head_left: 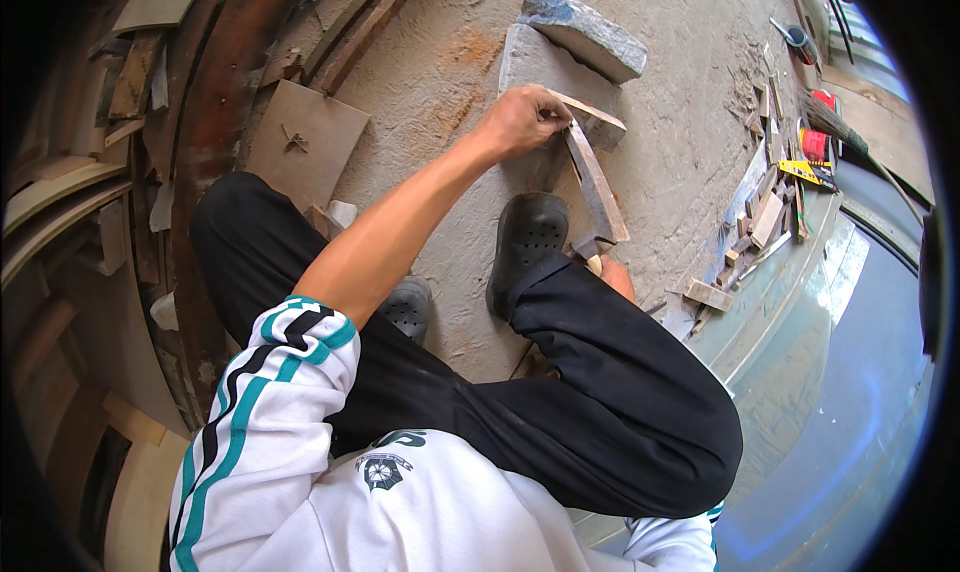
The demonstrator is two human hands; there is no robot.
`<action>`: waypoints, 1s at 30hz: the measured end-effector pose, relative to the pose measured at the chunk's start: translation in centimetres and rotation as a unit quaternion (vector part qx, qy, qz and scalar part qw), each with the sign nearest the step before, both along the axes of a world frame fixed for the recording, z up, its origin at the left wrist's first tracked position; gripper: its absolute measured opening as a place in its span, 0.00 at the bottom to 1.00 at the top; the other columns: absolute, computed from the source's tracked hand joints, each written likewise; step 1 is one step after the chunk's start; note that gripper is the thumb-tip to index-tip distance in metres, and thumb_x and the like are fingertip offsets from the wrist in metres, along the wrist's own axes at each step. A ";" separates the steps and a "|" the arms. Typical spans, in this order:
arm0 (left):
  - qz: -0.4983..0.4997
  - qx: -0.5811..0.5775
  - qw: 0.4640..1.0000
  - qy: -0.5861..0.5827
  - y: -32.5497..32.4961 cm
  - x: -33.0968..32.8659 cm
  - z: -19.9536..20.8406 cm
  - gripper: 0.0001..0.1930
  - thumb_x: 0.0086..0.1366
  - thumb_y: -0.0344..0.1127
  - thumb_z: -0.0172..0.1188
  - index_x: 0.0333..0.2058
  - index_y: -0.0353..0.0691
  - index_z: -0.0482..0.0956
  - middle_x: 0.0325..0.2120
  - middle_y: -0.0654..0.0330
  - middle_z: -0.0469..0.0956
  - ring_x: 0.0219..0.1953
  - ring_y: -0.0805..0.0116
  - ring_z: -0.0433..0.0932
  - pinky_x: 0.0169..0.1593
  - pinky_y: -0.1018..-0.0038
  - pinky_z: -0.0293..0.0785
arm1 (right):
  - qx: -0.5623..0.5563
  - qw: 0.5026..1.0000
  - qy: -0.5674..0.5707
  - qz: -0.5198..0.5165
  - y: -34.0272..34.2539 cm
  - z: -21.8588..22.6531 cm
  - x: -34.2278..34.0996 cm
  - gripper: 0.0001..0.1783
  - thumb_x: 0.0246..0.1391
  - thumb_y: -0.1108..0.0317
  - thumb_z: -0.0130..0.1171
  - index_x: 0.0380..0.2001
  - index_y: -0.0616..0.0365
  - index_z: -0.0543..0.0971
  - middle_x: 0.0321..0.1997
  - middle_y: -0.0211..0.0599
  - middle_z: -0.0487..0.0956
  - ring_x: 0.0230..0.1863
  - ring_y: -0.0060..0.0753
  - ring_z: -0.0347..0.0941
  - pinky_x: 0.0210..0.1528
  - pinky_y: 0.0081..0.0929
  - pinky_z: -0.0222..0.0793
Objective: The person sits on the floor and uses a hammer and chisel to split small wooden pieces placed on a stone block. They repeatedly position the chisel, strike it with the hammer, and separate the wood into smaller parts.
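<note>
A long, narrow blade with a wooden handle (597, 183), like a large knife, slants over the concrete in front of my right shoe. My left hand (525, 122) is closed at its far end, the fingertips pinched together. At the near end my right hand (617, 278) wraps round the pale handle, partly hidden behind my right knee. Just beyond my left hand lies a flat grey stone block (550, 64) with a light-edged strip (590, 110) along its near side. A rougher grey stone (583, 34) rests against the block's far edge.
My dark clogs (530, 237) stand close to the blade. A square board (303, 140) and stacked timber (70, 202) lie left. Wood offcuts (765, 217), a yellow-and-black tool (808, 173), a red roll (814, 145) and a broom (828, 117) lie right, beside a bluish panel (840, 372).
</note>
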State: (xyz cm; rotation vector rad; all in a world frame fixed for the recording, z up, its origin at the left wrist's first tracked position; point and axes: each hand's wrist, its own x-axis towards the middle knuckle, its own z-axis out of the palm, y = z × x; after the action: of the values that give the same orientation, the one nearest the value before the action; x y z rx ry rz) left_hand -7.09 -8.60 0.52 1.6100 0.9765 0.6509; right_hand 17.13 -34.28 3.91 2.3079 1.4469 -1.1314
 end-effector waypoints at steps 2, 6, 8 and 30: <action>0.000 -0.008 1.000 0.002 0.0 0.2 0.0 0.09 0.61 0.35 0.69 0.40 0.44 0.88 0.40 0.56 0.85 0.41 0.64 0.84 0.47 0.71 0.80 | 0.004 1.000 -0.001 0.008 -0.1 0.1 0.3 0.22 0.56 0.54 0.64 0.37 0.68 0.77 0.35 0.62 0.81 0.43 0.66 0.78 0.42 0.51 0.71; 0.009 -0.085 0.996 0.011 -0.2 0.0 0.7 0.09 0.62 0.35 0.68 0.40 0.43 0.88 0.39 0.56 0.86 0.41 0.64 0.84 0.47 0.70 0.80 | -0.010 1.000 0.012 -0.010 0.2 -0.3 0.1 0.22 0.56 0.55 0.64 0.37 0.67 0.77 0.34 0.62 0.81 0.42 0.66 0.78 0.42 0.51 0.71; 0.018 -0.118 0.993 0.015 -0.4 -0.5 1.2 0.09 0.62 0.35 0.68 0.40 0.42 0.88 0.38 0.56 0.86 0.41 0.64 0.85 0.47 0.71 0.81 | -0.018 0.999 0.022 -0.014 0.4 -0.4 0.0 0.22 0.56 0.55 0.64 0.36 0.67 0.77 0.34 0.61 0.81 0.42 0.66 0.78 0.42 0.52 0.71; -0.017 -0.071 0.997 -0.013 1.8 1.2 2.9 0.10 0.65 0.33 0.64 0.41 0.34 0.84 0.34 0.54 0.86 0.37 0.67 0.83 0.44 0.69 0.77 | -0.193 0.974 0.037 0.110 5.0 -3.4 5.3 0.26 0.51 0.47 0.67 0.36 0.64 0.83 0.40 0.58 0.83 0.46 0.58 0.80 0.47 0.48 0.74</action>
State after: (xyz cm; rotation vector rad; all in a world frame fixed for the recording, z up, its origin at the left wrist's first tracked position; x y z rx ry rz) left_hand -5.93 -6.76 3.43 1.4862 0.9531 0.5642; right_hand 22.47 -29.27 0.47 1.8132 1.3260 -1.3082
